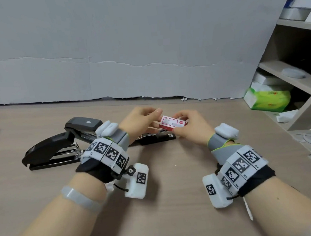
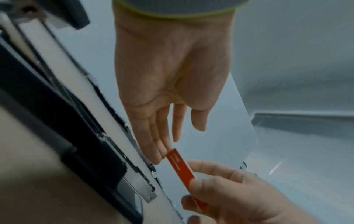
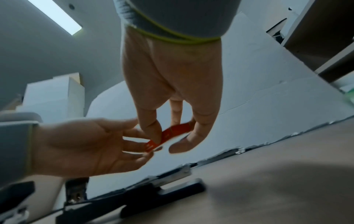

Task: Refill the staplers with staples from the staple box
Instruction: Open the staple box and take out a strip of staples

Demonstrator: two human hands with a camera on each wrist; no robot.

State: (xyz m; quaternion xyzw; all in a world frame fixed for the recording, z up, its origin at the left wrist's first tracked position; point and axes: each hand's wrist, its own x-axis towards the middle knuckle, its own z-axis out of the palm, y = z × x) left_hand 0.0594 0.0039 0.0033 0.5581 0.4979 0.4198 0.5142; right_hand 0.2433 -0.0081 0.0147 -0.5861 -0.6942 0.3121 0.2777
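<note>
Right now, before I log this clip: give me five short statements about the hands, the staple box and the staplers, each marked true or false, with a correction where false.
1. The right hand grips the red staple box. True.
2. The staple box lies flat on the table. False: it is held up in the air between both hands, above the table.
3. The left hand touches the box's left end with its fingertips. True.
4. The staplers are white. False: they are black.
5. The green tissue pack sits on the person's left. False: it is on the right, by the shelf.
</note>
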